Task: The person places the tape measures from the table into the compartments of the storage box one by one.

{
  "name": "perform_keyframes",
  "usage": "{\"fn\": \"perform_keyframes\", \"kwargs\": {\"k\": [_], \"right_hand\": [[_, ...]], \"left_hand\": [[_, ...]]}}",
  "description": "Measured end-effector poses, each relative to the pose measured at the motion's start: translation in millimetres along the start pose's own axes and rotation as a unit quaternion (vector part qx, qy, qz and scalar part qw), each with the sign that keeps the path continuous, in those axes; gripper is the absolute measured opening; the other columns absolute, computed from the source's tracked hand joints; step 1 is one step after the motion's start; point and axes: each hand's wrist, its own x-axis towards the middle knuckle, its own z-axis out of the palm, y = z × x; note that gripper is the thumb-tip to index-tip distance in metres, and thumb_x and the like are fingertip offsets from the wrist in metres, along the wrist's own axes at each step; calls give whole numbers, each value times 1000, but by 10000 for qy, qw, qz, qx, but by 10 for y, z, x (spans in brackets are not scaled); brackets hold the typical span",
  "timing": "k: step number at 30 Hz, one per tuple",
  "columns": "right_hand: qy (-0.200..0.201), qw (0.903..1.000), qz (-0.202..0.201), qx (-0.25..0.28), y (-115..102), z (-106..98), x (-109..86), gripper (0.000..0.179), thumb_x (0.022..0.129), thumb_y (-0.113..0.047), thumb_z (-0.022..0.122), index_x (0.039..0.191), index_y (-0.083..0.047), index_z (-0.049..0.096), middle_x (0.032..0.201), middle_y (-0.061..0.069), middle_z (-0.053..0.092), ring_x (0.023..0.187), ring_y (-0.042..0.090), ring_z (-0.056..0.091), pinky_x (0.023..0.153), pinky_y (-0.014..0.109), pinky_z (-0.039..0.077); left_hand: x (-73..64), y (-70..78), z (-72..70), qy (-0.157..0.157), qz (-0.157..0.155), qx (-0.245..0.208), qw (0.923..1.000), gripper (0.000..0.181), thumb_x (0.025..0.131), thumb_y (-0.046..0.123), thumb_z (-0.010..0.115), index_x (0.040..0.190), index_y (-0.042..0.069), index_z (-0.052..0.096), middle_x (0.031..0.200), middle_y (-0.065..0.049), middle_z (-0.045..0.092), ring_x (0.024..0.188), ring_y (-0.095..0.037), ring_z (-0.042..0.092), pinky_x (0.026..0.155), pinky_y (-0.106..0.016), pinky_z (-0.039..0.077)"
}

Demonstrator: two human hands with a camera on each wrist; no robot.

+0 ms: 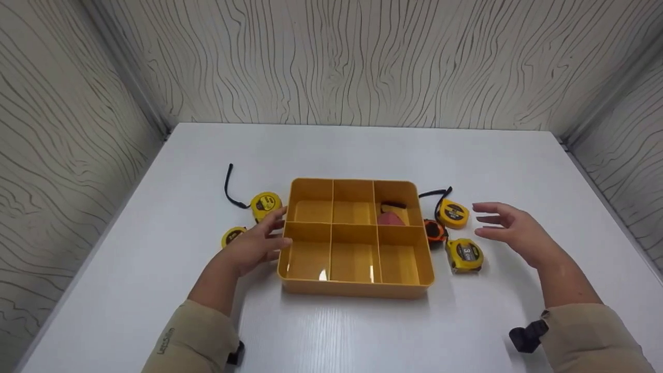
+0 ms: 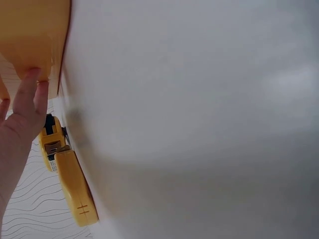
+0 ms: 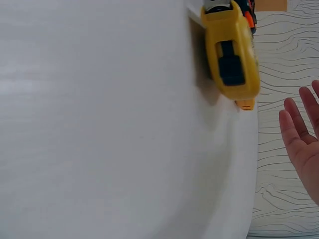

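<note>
A yellow divided box (image 1: 355, 290) sits in the middle of the table. My left hand (image 1: 254, 246) is at its left side, with extended fingers (image 2: 27, 92) against the outer wall in the left wrist view and the thumb tip over the rim. Two yellow tape measures, one round-faced (image 1: 266, 204) with a black strap and one partly covered (image 1: 233, 235), lie beside that hand. On the right, my right hand (image 1: 518, 230) hovers with spread fingers, holding nothing. Nearest to it are an orange-yellow tape measure (image 1: 454, 213) and a yellow one (image 1: 465, 255).
A black-and-orange tape measure (image 1: 434, 231) lies close against the box's right side. A reddish piece (image 1: 390, 219) and a dark piece (image 1: 393, 205) are in the box's back right compartment. Patterned panels (image 1: 352, 62) enclose the white table (image 1: 331, 331) at the back and sides.
</note>
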Motion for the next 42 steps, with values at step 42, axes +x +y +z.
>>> {"fn": "perform_keyframes", "kwargs": {"k": [42], "right_hand": [[-423,9956,489,-677,286,277,-30,85,63,-46,78,133,-12,44,136,17,40,122,37,38,99,55,33]], "left_hand": [[-33,20,28,85,-14,-81,9999,74,77,33,72,136,47,30,139,7,34,123,-18,43,95,-38,44]]}}
